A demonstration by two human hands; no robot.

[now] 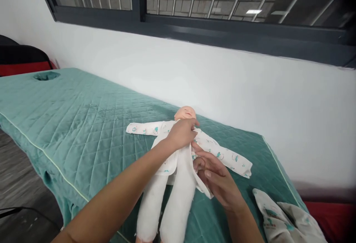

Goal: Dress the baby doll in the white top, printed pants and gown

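Note:
A baby doll [185, 112] lies on its back, its head toward the wall. It wears a white printed shirt [235, 161], open down the front with both sleeves spread, and white leg coverings [178, 206]. My left hand [182, 133] reaches across the doll's chest, its fingers closed at the shirt's edge just below the neck. Lower on the other side, my right hand [215, 172] has curled fingers at the edge of the open front flap. The exact grip of the right fingertips is partly hidden. The doll's feet are cut off below.
A green quilted cover [91, 131] is spread over the bed, which has a face hole [46, 76] at the far left. Another printed cloth garment [289, 217] lies at lower right. The white wall [250, 94] and window frame [194, 28] border the far side.

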